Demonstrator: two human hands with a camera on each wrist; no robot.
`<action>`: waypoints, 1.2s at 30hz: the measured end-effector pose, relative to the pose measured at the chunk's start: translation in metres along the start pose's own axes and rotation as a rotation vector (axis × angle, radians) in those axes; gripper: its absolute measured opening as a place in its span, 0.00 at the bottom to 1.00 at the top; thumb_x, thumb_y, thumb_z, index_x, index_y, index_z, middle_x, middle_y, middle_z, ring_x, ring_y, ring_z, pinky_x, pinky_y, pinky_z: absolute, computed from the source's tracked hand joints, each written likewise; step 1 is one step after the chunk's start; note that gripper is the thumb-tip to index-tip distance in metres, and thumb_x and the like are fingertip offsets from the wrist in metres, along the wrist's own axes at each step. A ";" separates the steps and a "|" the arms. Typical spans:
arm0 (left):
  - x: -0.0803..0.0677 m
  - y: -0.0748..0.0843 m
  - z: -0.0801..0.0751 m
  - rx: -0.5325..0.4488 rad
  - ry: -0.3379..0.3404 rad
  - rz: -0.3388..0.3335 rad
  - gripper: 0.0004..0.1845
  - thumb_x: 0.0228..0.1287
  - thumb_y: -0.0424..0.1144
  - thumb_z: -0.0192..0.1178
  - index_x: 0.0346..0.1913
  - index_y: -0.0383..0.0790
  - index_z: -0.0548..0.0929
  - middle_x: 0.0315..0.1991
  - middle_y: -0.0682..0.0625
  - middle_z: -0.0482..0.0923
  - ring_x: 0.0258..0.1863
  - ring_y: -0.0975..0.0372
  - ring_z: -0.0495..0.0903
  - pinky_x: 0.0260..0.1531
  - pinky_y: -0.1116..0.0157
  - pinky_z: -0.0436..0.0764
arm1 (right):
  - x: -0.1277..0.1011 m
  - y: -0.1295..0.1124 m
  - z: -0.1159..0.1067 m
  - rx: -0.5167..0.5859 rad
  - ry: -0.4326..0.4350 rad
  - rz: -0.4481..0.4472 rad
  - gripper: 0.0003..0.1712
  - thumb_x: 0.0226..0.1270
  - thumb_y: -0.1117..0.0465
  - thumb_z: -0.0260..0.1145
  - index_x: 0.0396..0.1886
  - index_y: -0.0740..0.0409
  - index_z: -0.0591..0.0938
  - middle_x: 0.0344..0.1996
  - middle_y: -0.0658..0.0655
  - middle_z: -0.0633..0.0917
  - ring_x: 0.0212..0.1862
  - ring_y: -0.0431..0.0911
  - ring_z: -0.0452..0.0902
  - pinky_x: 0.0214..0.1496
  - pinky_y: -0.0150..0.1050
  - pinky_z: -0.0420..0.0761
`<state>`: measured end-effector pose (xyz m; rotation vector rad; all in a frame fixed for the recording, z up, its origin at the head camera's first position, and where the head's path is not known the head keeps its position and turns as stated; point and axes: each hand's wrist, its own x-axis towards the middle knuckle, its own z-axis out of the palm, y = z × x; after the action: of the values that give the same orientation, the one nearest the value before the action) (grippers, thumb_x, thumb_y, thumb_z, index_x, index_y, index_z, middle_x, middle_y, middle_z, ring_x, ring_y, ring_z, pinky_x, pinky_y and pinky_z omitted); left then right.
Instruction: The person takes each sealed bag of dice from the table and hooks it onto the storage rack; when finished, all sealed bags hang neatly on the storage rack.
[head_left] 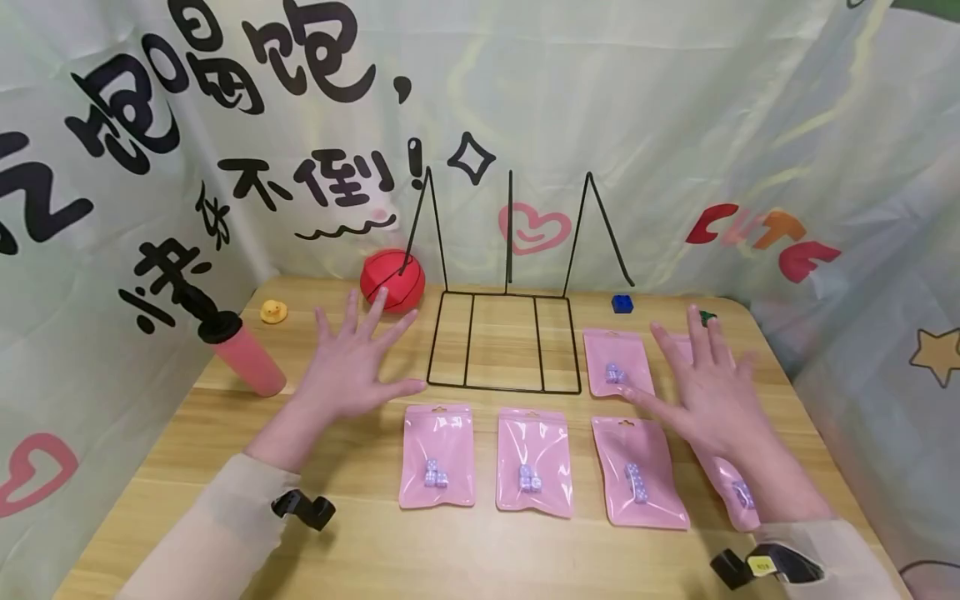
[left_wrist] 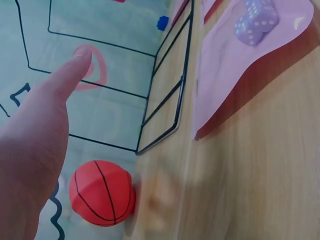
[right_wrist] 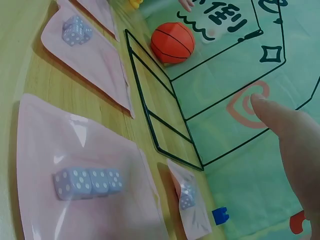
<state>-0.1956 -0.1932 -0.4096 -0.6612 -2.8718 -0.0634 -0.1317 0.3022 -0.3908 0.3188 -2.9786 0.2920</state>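
I see lilac dice dotted white in pink zip pouches near the right grip. Beyond the left grip, a red toy basketball is lined in black; left of that grip, a yellow rubber duck and a pink, black-topped hand pump. Between the grips, the wire rack is black, the bench tan and wood-grained. Behind them hangs a pale curtain printed in black.

Head view: lighting bright and diffuse; pale sheen on table at 6 o'clock, white glare on bags, lettering at 10 o'clock stretched by apparent lens distortion. Left wrist view: dimmer, cooler; reddish shadow beneath bag at 2 o'clock, blurred patch at 6 o'clock. Right wrist view: curtain greenish at 3 o'clock; glare streaks on nearest bag at 8 o'clock. Light source undetermined.
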 end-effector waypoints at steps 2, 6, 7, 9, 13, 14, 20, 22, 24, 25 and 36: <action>0.001 0.001 0.003 -0.007 0.002 0.006 0.56 0.59 0.86 0.49 0.86 0.67 0.49 0.87 0.42 0.36 0.81 0.34 0.29 0.65 0.20 0.28 | 0.001 -0.001 0.001 0.023 -0.001 -0.008 0.63 0.67 0.24 0.63 0.88 0.52 0.51 0.84 0.61 0.26 0.82 0.71 0.27 0.68 0.86 0.34; 0.004 0.004 0.008 -0.017 0.022 0.030 0.56 0.59 0.87 0.47 0.86 0.63 0.55 0.86 0.41 0.43 0.82 0.35 0.41 0.66 0.19 0.34 | 0.002 -0.003 0.004 0.069 0.006 -0.028 0.61 0.67 0.26 0.65 0.87 0.54 0.55 0.85 0.62 0.29 0.83 0.71 0.34 0.74 0.80 0.34; 0.004 0.005 0.009 -0.027 0.024 0.033 0.56 0.60 0.87 0.47 0.86 0.62 0.56 0.86 0.42 0.44 0.82 0.36 0.43 0.66 0.19 0.34 | 0.003 -0.004 0.004 0.078 0.014 -0.034 0.60 0.67 0.27 0.66 0.87 0.54 0.57 0.85 0.62 0.31 0.82 0.72 0.37 0.75 0.79 0.36; 0.005 0.006 0.011 -0.043 0.031 0.037 0.56 0.60 0.87 0.45 0.86 0.60 0.58 0.86 0.43 0.49 0.82 0.38 0.50 0.68 0.21 0.35 | 0.004 -0.005 0.004 0.109 0.029 -0.044 0.58 0.67 0.29 0.68 0.85 0.55 0.60 0.86 0.63 0.35 0.81 0.74 0.44 0.75 0.79 0.43; 0.007 0.007 0.013 -0.102 0.040 0.031 0.55 0.61 0.85 0.49 0.83 0.55 0.64 0.82 0.46 0.61 0.79 0.43 0.62 0.72 0.26 0.35 | 0.007 -0.008 0.006 0.226 0.051 -0.045 0.54 0.69 0.35 0.71 0.84 0.55 0.63 0.86 0.61 0.42 0.77 0.75 0.55 0.68 0.81 0.60; 0.008 0.007 0.014 -0.115 0.047 0.029 0.54 0.62 0.84 0.50 0.82 0.53 0.67 0.80 0.47 0.65 0.77 0.43 0.65 0.73 0.26 0.36 | 0.008 -0.008 0.006 0.271 0.056 -0.044 0.53 0.69 0.37 0.72 0.84 0.56 0.63 0.86 0.61 0.44 0.77 0.75 0.56 0.66 0.82 0.62; 0.011 0.006 0.023 -0.224 0.054 0.021 0.47 0.65 0.76 0.59 0.76 0.45 0.76 0.73 0.44 0.75 0.72 0.42 0.72 0.74 0.30 0.54 | 0.013 -0.008 0.011 0.526 0.124 -0.045 0.46 0.71 0.52 0.76 0.81 0.61 0.66 0.81 0.65 0.60 0.70 0.71 0.68 0.62 0.73 0.75; 0.011 0.005 0.027 -0.276 0.051 0.024 0.45 0.66 0.73 0.62 0.75 0.44 0.76 0.73 0.43 0.75 0.71 0.42 0.73 0.72 0.34 0.64 | 0.015 -0.006 0.013 0.563 0.142 -0.043 0.43 0.71 0.56 0.77 0.79 0.63 0.69 0.78 0.65 0.65 0.67 0.69 0.74 0.62 0.60 0.82; 0.012 0.004 0.034 -0.326 0.032 0.023 0.44 0.67 0.71 0.63 0.76 0.45 0.76 0.74 0.43 0.74 0.71 0.43 0.73 0.70 0.39 0.71 | 0.016 -0.003 0.015 0.596 0.151 -0.037 0.40 0.71 0.59 0.77 0.77 0.64 0.71 0.74 0.65 0.70 0.65 0.69 0.76 0.60 0.46 0.85; 0.013 0.003 0.037 -0.348 0.020 0.023 0.44 0.67 0.70 0.64 0.76 0.45 0.76 0.75 0.43 0.73 0.71 0.43 0.74 0.69 0.40 0.72 | 0.017 -0.002 0.016 0.607 0.153 -0.029 0.38 0.71 0.60 0.77 0.76 0.64 0.72 0.72 0.65 0.72 0.64 0.68 0.78 0.58 0.38 0.86; 0.013 0.007 0.067 -0.425 -0.096 0.064 0.38 0.69 0.61 0.70 0.72 0.39 0.80 0.73 0.43 0.74 0.63 0.44 0.81 0.70 0.47 0.73 | 0.023 0.014 0.026 0.681 0.038 0.204 0.36 0.76 0.52 0.72 0.76 0.62 0.73 0.71 0.68 0.74 0.65 0.66 0.78 0.46 0.17 0.77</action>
<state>-0.2161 -0.1757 -0.4722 -0.8475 -2.9470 -0.6635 -0.1601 0.3061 -0.4150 0.0639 -2.7742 1.3160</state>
